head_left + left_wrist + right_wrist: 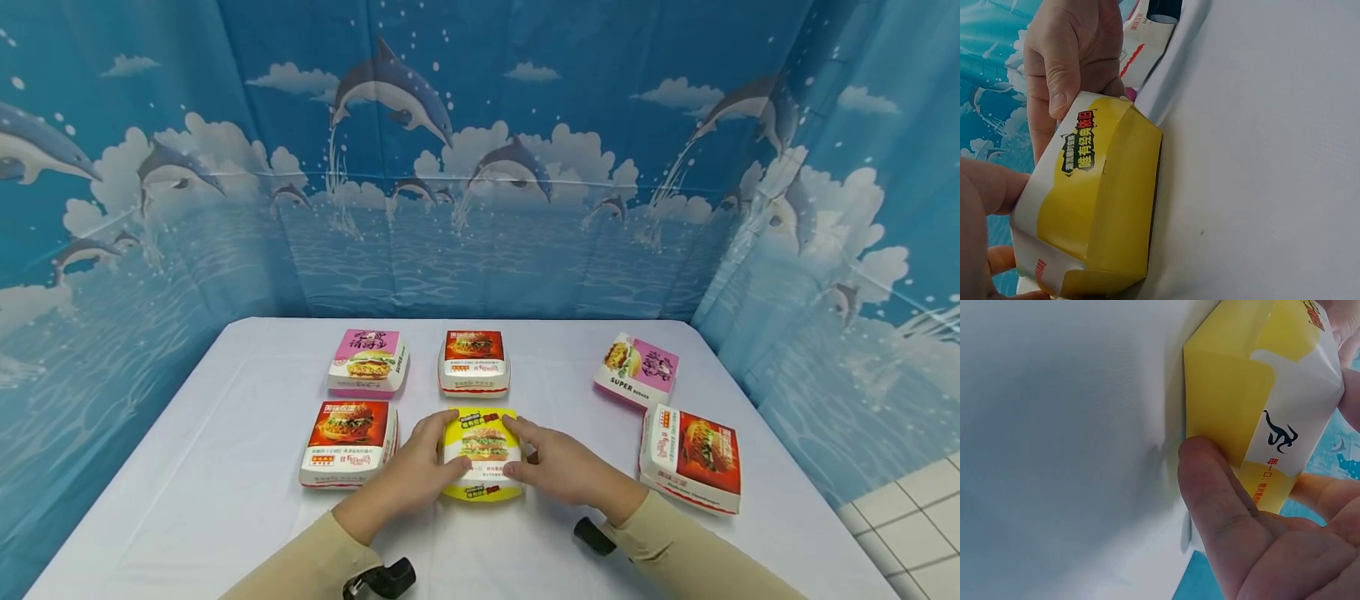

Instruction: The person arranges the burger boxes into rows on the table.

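A yellow and white burger box (483,477) with a burger picture on its lid sits at the front middle of the table. My left hand (422,467) holds it along the left side, thumb at the lid's edge. On the opposite side my right hand (568,472) grips it between thumb and fingers. In the left wrist view the box (1097,194) shows its yellow side wall close to the white cloth. The right wrist view has one right-hand finger (1213,481) low against the box's end, beside a black figure logo.
Red and white burger boxes stand behind (474,363), left (349,443) and right (690,457) of the yellow one. Pink burger boxes lie at back left (367,364) and back right (637,370). A white cloth covers the table (210,467); a dolphin-print curtain (480,250) hangs around it.
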`<action>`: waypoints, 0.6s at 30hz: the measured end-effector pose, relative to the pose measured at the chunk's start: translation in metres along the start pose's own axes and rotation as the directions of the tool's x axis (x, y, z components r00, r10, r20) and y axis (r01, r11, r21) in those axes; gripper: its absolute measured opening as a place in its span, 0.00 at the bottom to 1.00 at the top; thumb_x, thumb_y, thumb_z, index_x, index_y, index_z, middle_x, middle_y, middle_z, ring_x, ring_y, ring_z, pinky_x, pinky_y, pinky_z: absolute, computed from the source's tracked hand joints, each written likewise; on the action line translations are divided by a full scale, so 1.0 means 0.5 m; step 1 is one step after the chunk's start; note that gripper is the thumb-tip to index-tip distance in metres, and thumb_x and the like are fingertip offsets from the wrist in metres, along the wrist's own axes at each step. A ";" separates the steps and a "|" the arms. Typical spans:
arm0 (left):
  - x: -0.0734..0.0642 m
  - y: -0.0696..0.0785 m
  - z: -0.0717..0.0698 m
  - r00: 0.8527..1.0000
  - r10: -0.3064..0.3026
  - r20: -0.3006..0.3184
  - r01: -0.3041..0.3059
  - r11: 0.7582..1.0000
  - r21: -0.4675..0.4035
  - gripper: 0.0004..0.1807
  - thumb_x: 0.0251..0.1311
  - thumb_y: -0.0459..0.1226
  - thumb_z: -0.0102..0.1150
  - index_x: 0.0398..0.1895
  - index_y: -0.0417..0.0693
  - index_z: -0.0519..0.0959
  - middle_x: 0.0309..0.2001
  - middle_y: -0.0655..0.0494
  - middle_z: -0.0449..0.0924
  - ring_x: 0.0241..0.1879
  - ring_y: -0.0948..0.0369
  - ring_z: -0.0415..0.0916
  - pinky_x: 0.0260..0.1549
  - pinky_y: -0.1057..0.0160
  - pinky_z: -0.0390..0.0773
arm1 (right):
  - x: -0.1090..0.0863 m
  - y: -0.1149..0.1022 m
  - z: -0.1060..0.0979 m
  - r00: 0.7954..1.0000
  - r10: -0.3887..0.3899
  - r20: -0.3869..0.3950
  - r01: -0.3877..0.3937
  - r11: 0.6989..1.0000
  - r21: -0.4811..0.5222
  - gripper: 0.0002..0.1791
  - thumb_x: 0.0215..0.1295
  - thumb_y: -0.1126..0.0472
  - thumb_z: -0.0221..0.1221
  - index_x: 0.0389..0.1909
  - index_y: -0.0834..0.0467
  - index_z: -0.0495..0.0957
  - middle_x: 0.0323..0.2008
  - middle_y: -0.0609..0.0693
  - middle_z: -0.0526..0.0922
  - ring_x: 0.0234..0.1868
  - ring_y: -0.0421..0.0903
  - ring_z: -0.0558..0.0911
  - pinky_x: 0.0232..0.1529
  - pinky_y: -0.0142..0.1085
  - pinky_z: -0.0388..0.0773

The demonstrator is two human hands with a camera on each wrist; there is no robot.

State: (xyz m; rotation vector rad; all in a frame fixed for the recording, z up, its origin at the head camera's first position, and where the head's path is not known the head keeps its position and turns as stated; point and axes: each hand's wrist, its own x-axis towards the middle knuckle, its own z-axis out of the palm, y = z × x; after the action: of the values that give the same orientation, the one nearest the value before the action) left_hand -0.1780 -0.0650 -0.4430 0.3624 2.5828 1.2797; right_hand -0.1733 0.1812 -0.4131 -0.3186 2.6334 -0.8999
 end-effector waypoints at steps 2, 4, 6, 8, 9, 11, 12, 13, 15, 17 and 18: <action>0.001 0.002 -0.001 1.000 -0.005 -0.004 0.005 1.000 -0.010 0.43 0.69 0.50 0.66 0.82 0.54 0.59 0.81 0.42 0.56 0.79 0.45 0.59 0.77 0.35 0.60 | -0.001 -0.002 -0.001 1.000 0.004 -0.008 -0.004 1.000 0.002 0.43 0.68 0.46 0.70 0.81 0.43 0.64 0.79 0.52 0.68 0.56 0.46 0.84 0.61 0.50 0.84; 0.001 0.005 -0.002 1.000 -0.009 -0.005 0.009 1.000 -0.019 0.43 0.68 0.49 0.67 0.81 0.54 0.59 0.81 0.43 0.57 0.78 0.46 0.62 0.76 0.35 0.62 | -0.002 -0.004 -0.001 1.000 0.011 -0.014 -0.010 1.000 0.007 0.43 0.67 0.46 0.70 0.81 0.43 0.64 0.78 0.51 0.71 0.55 0.46 0.84 0.58 0.49 0.85; 0.001 0.008 -0.004 1.000 -0.013 -0.005 0.013 1.000 -0.027 0.42 0.68 0.48 0.67 0.81 0.53 0.60 0.81 0.44 0.57 0.75 0.47 0.64 0.76 0.35 0.64 | -0.003 -0.007 0.000 1.000 0.018 -0.018 -0.017 1.000 0.014 0.43 0.67 0.47 0.71 0.81 0.43 0.64 0.76 0.51 0.73 0.54 0.46 0.84 0.56 0.48 0.86; 0.001 0.014 -0.007 1.000 -0.015 -0.004 0.015 0.999 -0.034 0.41 0.68 0.48 0.67 0.81 0.52 0.61 0.80 0.44 0.58 0.73 0.48 0.65 0.75 0.36 0.64 | -0.004 -0.009 0.000 1.000 0.025 -0.018 -0.025 1.000 0.019 0.43 0.67 0.47 0.71 0.81 0.43 0.64 0.74 0.51 0.75 0.54 0.46 0.85 0.55 0.47 0.86; 0.001 0.018 -0.010 1.000 -0.015 -0.005 0.015 0.999 -0.033 0.40 0.69 0.47 0.66 0.80 0.52 0.61 0.80 0.44 0.58 0.72 0.48 0.66 0.75 0.36 0.65 | -0.004 -0.010 0.000 0.999 0.027 -0.019 -0.027 0.999 0.023 0.43 0.67 0.48 0.71 0.81 0.44 0.65 0.74 0.51 0.75 0.54 0.46 0.85 0.54 0.47 0.86; 0.003 0.027 -0.015 1.000 -0.023 -0.008 0.023 0.999 -0.036 0.39 0.70 0.47 0.65 0.80 0.53 0.61 0.80 0.44 0.58 0.72 0.48 0.67 0.75 0.36 0.65 | -0.005 -0.011 -0.001 0.999 0.029 -0.023 -0.028 0.999 0.022 0.43 0.67 0.48 0.71 0.80 0.44 0.65 0.74 0.51 0.75 0.53 0.46 0.85 0.54 0.47 0.87; 0.005 0.032 -0.019 1.000 -0.025 -0.015 0.025 0.999 -0.034 0.38 0.71 0.48 0.63 0.80 0.54 0.62 0.80 0.45 0.58 0.72 0.48 0.67 0.75 0.35 0.65 | -0.005 -0.011 -0.002 0.999 0.028 -0.026 -0.027 0.999 0.018 0.43 0.67 0.49 0.71 0.80 0.44 0.65 0.75 0.51 0.74 0.53 0.46 0.85 0.54 0.47 0.87; 0.007 0.038 -0.022 0.999 -0.029 -0.023 0.028 0.999 -0.032 0.37 0.72 0.48 0.63 0.80 0.56 0.62 0.81 0.45 0.58 0.72 0.48 0.67 0.75 0.35 0.65 | -0.005 -0.011 -0.003 0.999 0.026 -0.029 -0.025 1.000 0.017 0.43 0.67 0.49 0.71 0.80 0.45 0.65 0.76 0.51 0.73 0.53 0.46 0.86 0.54 0.47 0.87; 0.013 0.049 -0.031 0.998 -0.036 -0.042 0.035 0.999 -0.030 0.36 0.73 0.49 0.61 0.80 0.58 0.62 0.81 0.47 0.58 0.74 0.47 0.66 0.74 0.34 0.65 | -0.004 -0.012 -0.007 0.999 0.021 -0.034 -0.021 1.000 0.009 0.43 0.67 0.49 0.71 0.81 0.45 0.64 0.77 0.50 0.71 0.53 0.46 0.85 0.55 0.47 0.87; 0.020 0.062 -0.039 0.997 -0.037 -0.062 0.035 0.999 -0.034 0.35 0.73 0.49 0.61 0.80 0.61 0.63 0.81 0.49 0.58 0.76 0.46 0.65 0.74 0.32 0.65 | -0.004 -0.013 -0.011 0.999 0.014 -0.037 -0.014 1.000 0.003 0.44 0.67 0.48 0.71 0.81 0.45 0.63 0.79 0.51 0.68 0.55 0.47 0.86 0.56 0.48 0.87; 0.024 0.068 -0.043 0.997 -0.036 -0.070 0.033 0.999 -0.034 0.35 0.73 0.50 0.61 0.80 0.61 0.63 0.81 0.49 0.59 0.77 0.46 0.64 0.73 0.32 0.65 | -0.003 -0.013 -0.013 0.999 0.010 -0.039 -0.010 1.000 0.003 0.44 0.68 0.48 0.70 0.81 0.45 0.63 0.80 0.52 0.66 0.56 0.48 0.86 0.57 0.48 0.86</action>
State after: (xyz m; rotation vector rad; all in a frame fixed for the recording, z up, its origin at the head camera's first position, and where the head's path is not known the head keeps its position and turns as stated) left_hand -0.1923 -0.0573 -0.4044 0.2701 2.6105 1.3446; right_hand -0.1737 0.1803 -0.4037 -0.2895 2.6667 -0.9152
